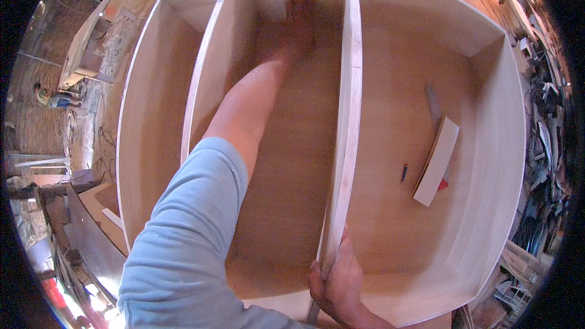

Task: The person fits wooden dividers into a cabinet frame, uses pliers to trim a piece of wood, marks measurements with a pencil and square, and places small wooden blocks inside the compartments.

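Note:
A large wooden cabinet frame lies on its back, split into compartments by two upright divider boards. My left arm stretches into the middle compartment, and my left hand is at its far end, close to the end wall. Shadow hides what its fingers do. Near the close end of the right divider board, my right hand grips the edge, thumb on one side and fingers on the other. A thin dark strip shows just below that hand; its kind is unclear.
In the right compartment lie a pale wooden strip over a red-ended tool, a handsaw-like grey blade and a small dark screw-like piece. Boards stand at left; scrap clutters the right. Another person is far left.

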{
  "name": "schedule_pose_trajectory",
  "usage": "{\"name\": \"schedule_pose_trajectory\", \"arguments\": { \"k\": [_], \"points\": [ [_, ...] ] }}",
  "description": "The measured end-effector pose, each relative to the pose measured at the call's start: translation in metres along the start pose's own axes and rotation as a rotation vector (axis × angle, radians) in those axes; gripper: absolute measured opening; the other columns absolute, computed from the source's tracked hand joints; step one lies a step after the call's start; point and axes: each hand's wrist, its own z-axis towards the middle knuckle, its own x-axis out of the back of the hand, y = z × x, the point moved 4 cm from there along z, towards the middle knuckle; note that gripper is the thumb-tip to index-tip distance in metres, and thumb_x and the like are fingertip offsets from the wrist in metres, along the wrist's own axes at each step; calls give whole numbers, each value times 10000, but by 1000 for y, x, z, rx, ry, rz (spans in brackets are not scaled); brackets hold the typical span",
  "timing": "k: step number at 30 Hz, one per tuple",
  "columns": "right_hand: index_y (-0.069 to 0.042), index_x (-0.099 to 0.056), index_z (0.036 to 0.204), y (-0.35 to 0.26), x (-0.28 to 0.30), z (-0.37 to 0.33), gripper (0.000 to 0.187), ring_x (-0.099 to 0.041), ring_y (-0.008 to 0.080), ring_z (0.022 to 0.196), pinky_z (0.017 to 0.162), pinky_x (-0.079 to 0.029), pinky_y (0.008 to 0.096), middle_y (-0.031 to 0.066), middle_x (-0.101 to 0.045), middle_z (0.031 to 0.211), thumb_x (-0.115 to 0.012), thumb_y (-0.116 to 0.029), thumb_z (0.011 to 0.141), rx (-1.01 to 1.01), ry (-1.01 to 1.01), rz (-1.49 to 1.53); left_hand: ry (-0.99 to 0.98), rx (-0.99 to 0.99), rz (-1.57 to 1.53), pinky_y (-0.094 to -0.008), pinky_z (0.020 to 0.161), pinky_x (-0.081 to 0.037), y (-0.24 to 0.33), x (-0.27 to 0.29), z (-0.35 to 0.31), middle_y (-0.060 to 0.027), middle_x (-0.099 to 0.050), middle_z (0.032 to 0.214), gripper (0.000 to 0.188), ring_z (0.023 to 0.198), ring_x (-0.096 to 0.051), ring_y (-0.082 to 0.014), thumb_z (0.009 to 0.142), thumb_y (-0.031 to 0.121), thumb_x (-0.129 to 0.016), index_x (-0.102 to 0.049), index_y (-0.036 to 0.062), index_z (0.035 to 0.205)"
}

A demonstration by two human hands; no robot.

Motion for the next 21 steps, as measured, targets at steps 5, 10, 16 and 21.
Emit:
{"name": "schedule_pose_trajectory", "arguments": {
  "k": [5, 10, 16, 21],
  "points": [
    [73, -173, 1551, -4, 0, -5, 968, -654, 500, 1051, 900, -541, 504, 342, -613, 1192, -755, -131, 806, -35, -5, -10, -104, -54, -53, -559, 1226, -223, 1, 1, 0, -202, -190, 1658, 694, 1529, -162, -415, 979, 247, -517, -250, 69, 1595],
    [66, -175, 1557, -9, 10, -7, 1028, -613, 469, 1190, 961, -529, 469, 359, -544, 1342, -819, -268, 829, 27, 82, -33, -208, -240, 283, -523, 1273, -149, 17, 15, -1, -233, -138, 1662, 717, 1551, -129, -400, 1008, 340, -507, -220, 59, 1603],
    [78, -305, 1513, -8, 22, -9, 876, -592, 427, 1253, 1017, -513, 466, 327, -540, 1390, -781, -280, 871, 45, 95, 176, -290, -230, -200, -529, 1234, -262, 28, 153, -61, -320, 96, 1647, 1054, 1524, -149, -484, 955, 411, -677, 66, 74, 1622],
    [90, -464, 1407, -1, 22, -2, 680, -601, 366, 1257, 1101, -456, 463, 275, -622, 1318, -745, -199, 860, -16, -1, 455, -378, -329, -311, -486, 1224, -301, 51, 283, -147, -309, -65, 1631, 1092, 1488, -254, -479, 941, 363, -719, 91, 46, 1602]
  ]
}}
